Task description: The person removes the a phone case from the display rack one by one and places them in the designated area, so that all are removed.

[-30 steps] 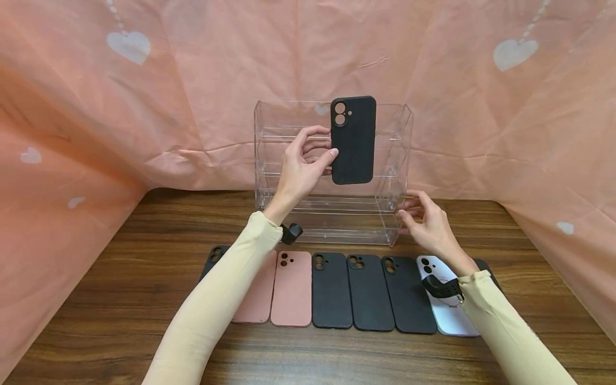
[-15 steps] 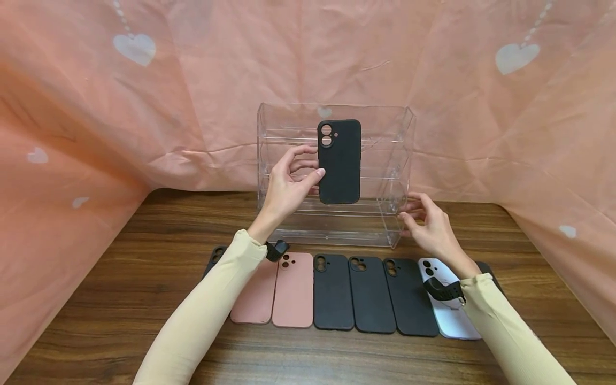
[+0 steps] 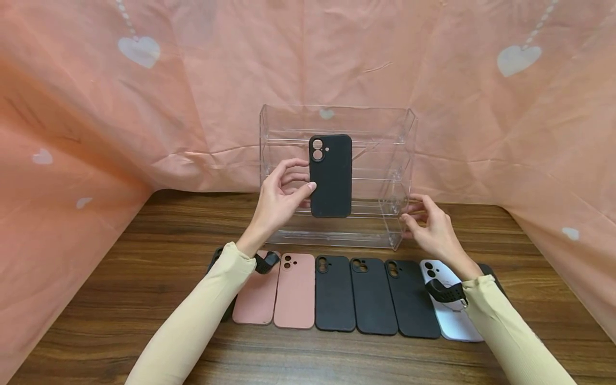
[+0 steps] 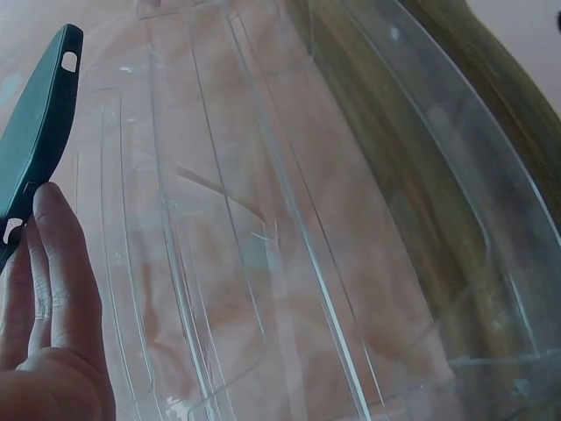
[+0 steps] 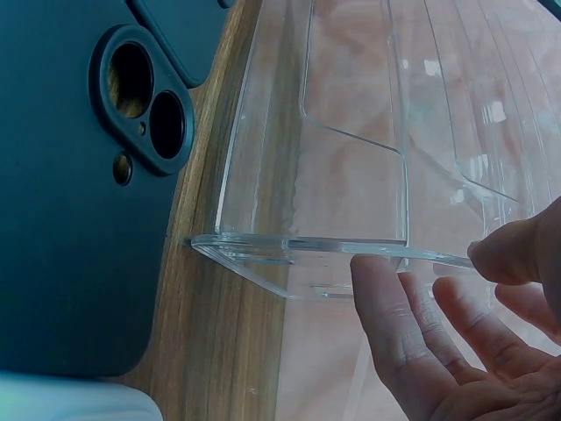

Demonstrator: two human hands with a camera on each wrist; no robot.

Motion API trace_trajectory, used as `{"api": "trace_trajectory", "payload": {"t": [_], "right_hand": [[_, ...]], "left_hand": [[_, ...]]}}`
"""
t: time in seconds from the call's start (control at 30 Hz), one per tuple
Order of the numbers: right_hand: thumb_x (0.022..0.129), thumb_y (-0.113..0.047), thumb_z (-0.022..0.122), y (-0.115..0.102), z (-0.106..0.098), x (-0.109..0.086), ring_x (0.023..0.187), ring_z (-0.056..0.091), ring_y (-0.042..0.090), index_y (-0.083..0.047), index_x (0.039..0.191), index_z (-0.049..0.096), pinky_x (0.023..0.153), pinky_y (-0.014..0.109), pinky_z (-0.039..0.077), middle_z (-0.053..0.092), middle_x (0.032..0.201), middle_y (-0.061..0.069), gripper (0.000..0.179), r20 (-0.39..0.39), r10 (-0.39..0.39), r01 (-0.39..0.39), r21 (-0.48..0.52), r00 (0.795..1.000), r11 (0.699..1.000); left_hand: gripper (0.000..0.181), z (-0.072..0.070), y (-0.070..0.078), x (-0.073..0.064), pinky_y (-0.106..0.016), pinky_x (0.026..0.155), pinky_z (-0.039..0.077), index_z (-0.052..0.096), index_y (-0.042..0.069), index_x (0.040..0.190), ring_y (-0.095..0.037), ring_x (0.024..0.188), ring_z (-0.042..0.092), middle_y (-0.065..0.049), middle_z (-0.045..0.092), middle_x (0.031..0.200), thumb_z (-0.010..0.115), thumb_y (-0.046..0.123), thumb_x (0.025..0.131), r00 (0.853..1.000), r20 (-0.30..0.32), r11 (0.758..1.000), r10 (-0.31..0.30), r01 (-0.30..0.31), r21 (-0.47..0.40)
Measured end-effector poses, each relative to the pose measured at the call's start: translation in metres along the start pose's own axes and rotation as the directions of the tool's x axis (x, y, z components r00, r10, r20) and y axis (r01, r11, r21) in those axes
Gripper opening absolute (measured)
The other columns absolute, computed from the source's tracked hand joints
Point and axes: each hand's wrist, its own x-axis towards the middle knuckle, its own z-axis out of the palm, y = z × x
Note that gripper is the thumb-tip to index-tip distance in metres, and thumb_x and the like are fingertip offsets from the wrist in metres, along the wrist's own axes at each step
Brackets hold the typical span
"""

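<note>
My left hand (image 3: 279, 200) pinches a black phone case (image 3: 331, 176) by its left edge, thumb in front and fingers behind. The case is upright, its camera cutout at top left, in front of a clear acrylic tiered display stand (image 3: 332, 240). Only part of the case (image 4: 39, 132) and the fingers (image 4: 66, 272) show in the left wrist view. At the stand's lower right side, my right hand (image 3: 433, 230) holds the side panel between thumb and fingertips. In the right wrist view, the right hand's fingers (image 5: 390, 324) lie against that panel's outer face.
A row of phone cases lies before the stand: two pink (image 3: 294, 299), three black (image 3: 375, 299), and a white one (image 3: 454, 315) partly under my right wrist. Dark cases at both ends are partly hidden by my sleeves. Pink cloth (image 3: 216, 80) hangs around the wooden table (image 3: 120, 299).
My left hand has brought the black phone case down and to the left, from the stand's top toward its middle. The right hand has stayed at the side panel.
</note>
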Motion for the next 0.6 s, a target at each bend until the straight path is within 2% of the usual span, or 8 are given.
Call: {"api": "trace_trajectory", "payload": {"t": [0.27,0.6], "right_hand": [[0.094,0.01,0.06,0.001,-0.001,0.001,0.082,0.066,-0.004,0.008,0.138,0.046,0.06,0.034,0.064,0.061,0.11,0.032,0.046,-0.007,0.005,-0.005,-0.016,1.0,1.0],[0.095,0.009,0.06,0.001,-0.001,0.0,0.081,0.066,-0.005,0.008,0.138,0.047,0.059,0.032,0.064,0.061,0.11,0.03,0.045,-0.016,0.015,-0.015,-0.014,1.0,1.0]], "left_hand": [[0.045,-0.007,0.002,-0.009,-0.05,0.07,0.065,0.059,0.017,0.133,-0.018,0.076,0.076,-0.016,0.072,0.115,0.072,0.004,0.092,0.998,0.021,0.998,-0.061,0.061,-0.02],[0.044,-0.018,0.001,-0.019,-0.052,0.068,0.065,0.058,0.015,0.131,-0.019,0.082,0.076,-0.018,0.072,0.113,0.073,0.003,0.092,0.998,0.02,0.998,-0.064,0.064,-0.005]]}}
